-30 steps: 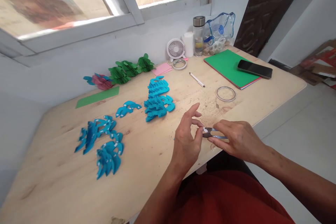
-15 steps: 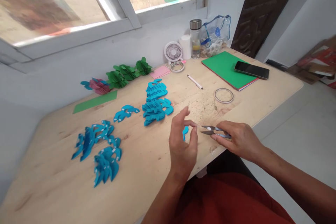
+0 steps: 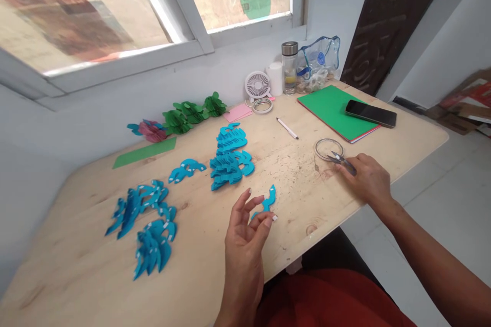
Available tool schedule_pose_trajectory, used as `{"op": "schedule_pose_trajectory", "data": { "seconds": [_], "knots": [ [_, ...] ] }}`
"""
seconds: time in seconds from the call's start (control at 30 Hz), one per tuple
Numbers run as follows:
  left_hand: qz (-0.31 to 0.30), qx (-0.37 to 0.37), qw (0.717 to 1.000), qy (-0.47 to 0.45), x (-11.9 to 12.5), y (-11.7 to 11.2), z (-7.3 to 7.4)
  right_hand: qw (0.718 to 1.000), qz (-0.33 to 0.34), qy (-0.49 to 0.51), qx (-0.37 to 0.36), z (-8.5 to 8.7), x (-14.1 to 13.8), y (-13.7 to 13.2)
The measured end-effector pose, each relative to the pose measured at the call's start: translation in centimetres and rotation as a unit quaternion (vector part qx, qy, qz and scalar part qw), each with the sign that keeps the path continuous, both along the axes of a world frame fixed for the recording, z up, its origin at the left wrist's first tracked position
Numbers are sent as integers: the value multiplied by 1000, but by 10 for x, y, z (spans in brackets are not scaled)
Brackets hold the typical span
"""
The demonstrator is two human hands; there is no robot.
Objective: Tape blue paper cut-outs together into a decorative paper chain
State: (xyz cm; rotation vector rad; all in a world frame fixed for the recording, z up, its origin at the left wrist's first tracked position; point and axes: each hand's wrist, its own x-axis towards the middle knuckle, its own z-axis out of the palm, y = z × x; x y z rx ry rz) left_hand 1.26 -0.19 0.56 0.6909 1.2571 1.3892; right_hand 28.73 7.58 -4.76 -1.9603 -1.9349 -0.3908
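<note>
My left hand (image 3: 245,232) hovers over the near edge of the wooden table (image 3: 76,271) with its fingers loosely curled. A tiny bit of white tape (image 3: 274,218) sticks at its thumb tip. Just beyond the fingertips a single blue paper cutout (image 3: 267,199) lies on the wood. My right hand (image 3: 366,180) is off to the right, closed round small metal snips (image 3: 342,160) whose blades point at a clear tape ring (image 3: 327,147).
Several blue cutouts lie in piles at the centre (image 3: 230,156) and left (image 3: 148,219). Green paper shapes (image 3: 190,111), a green strip (image 3: 143,152), pen (image 3: 287,128), small fan (image 3: 257,85), bottle (image 3: 289,66), clear pouch (image 3: 318,61), and a green notebook (image 3: 330,107) with a phone (image 3: 370,113) line the back.
My right hand carried the snips away to the right, up to the tape ring. My left hand drew back toward me with the tape bit, and the single blue cutout now shows.
</note>
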Motion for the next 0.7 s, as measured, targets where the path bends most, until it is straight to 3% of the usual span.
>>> {"op": "schedule_pose_trajectory", "data": {
  "seconds": [0.3, 0.43, 0.5, 0.57, 0.7],
  "knots": [
    [50, -4, 999, -6, -15, -14, -4, 999, -12, -24, 21, -4, 15, 8],
    [51, 6, 999, -13, -18, -18, -7, 993, 46, 94, 56, 12, -11, -7],
    [46, 15, 999, -15, -19, -20, -9, 964, 132, 231, 2, 24, -42, -22],
    [39, 31, 999, -12, -18, -22, -10, 913, 228, 326, -95, 36, -79, -39],
    [35, 73, 996, 22, -19, -28, -11, 835, 270, 433, -205, 48, -137, -60]
  ]
}}
